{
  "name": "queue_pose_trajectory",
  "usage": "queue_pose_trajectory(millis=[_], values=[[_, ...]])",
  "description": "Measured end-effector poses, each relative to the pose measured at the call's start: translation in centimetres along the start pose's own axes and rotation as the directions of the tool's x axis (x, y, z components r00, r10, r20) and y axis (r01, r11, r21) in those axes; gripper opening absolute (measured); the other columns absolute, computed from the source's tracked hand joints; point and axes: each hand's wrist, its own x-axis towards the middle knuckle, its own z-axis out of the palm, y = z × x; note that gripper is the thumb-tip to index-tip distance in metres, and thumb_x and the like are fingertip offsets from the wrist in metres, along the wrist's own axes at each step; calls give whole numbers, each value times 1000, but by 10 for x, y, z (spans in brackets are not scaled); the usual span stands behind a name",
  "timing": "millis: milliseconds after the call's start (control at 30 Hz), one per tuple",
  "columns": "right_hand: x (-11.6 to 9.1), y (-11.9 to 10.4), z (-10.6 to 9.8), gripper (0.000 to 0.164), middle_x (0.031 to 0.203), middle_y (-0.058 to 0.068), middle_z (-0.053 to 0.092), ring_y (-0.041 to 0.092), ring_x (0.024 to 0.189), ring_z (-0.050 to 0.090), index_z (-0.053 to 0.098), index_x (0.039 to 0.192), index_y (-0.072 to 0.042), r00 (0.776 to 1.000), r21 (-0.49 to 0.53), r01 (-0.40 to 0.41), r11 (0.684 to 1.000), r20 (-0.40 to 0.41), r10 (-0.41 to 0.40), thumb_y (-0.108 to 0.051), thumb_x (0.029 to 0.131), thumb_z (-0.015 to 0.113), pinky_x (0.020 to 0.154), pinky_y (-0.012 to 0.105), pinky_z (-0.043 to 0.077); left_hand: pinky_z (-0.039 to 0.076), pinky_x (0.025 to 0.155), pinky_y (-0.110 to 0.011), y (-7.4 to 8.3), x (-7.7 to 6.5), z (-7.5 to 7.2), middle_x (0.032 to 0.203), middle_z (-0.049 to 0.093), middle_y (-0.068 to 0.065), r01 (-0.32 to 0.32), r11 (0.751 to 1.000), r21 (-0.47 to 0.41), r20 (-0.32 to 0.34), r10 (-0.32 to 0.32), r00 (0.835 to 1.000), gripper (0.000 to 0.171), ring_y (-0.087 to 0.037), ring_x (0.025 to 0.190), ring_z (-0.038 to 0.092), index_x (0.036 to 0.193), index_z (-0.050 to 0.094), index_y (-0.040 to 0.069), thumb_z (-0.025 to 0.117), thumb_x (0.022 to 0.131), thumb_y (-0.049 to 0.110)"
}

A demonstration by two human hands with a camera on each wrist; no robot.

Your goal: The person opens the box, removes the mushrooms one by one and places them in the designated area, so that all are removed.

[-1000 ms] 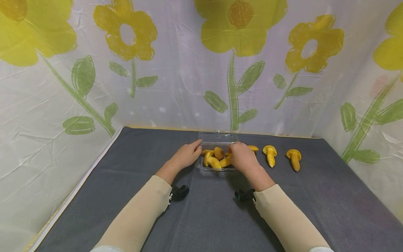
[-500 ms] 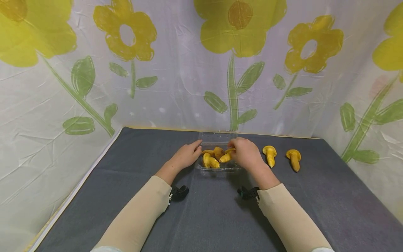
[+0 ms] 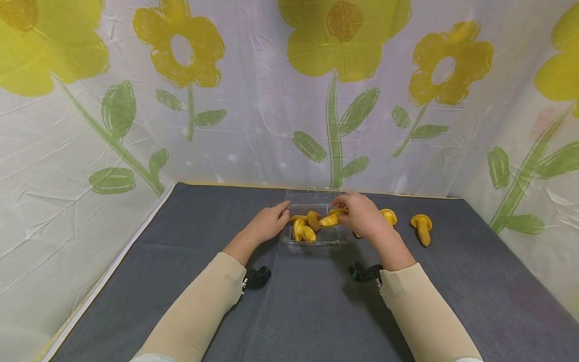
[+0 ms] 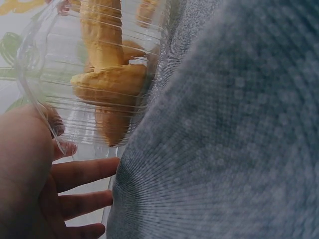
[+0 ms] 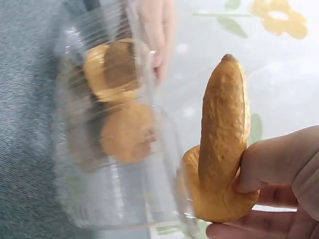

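A clear plastic box (image 3: pixel 334 236) holds a few yellow-brown mushrooms, one of them a curved mushroom (image 3: pixel 302 231) at the front left. My right hand (image 3: pixel 359 213), over the box's right end, pinches a mushroom (image 5: pixel 224 134) by its cap, between thumb and fingers. The stem of that mushroom points left in the head view. At the box's left end is my left hand (image 3: pixel 268 221), its thumb at the clear rim and the other fingers (image 4: pixel 84 173) straight and spread along the outside. Through the plastic wall a mushroom (image 4: pixel 107 82) shows in the left wrist view.
The box's clear lid (image 3: pixel 312 196) stands open at the back. On the dark cloth to the right lie a mushroom (image 3: pixel 389 216) partly behind my right hand and another mushroom (image 3: pixel 422 229) farther right. A mushroom tip (image 3: pixel 357 235) peeks out under the right hand.
My right hand has lifted a mushroom up out of the box and moved it to the right. The curved mushroom at the front left has shifted slightly. The left hand has stayed in place.
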Motion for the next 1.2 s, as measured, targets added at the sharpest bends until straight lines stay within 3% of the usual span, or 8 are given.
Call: queue_pose_trajectory(millis=[267,633,867,1067,1200], values=[[-4,5,-13,30,112,16,63,30,92,60,73,121,1,1000,68,5,998,17,-6,1,92,63,80,46,51,32,51,-33,0,-1,0,59,44,1,-1,1000,5,2,1,1000,53,-14,46,30,162,33,10,38,112,27],[-8,15,-24,25,119,16,66,34,108,62,67,121,-4,988,197,-93,976,137,66,-3,97,62,88,50,51,33,52,-33,1,-1,0,59,45,1,17,1000,13,0,-17,1000,53,-14,47,31,162,33,12,39,112,27],[-10,22,-26,25,113,15,66,31,97,62,66,120,-5,979,221,-137,966,176,98,-2,96,60,80,44,51,33,52,-33,1,0,1,59,44,1,15,1000,18,-3,-15,1000,53,-14,47,31,162,34,10,39,112,27],[-12,30,-31,28,126,20,60,38,116,57,62,124,-5,970,261,-161,952,220,103,-4,96,62,88,49,51,32,51,-33,1,1,1,59,44,1,15,1000,11,-5,-15,1000,53,-14,47,30,162,34,10,39,112,27],[-14,35,-36,33,126,22,58,38,115,56,60,129,0,958,297,-173,939,271,90,-1,96,62,89,49,50,32,51,-33,1,1,1,59,44,1,14,1000,14,-4,-14,1000,53,-14,46,30,162,34,10,39,112,27]])
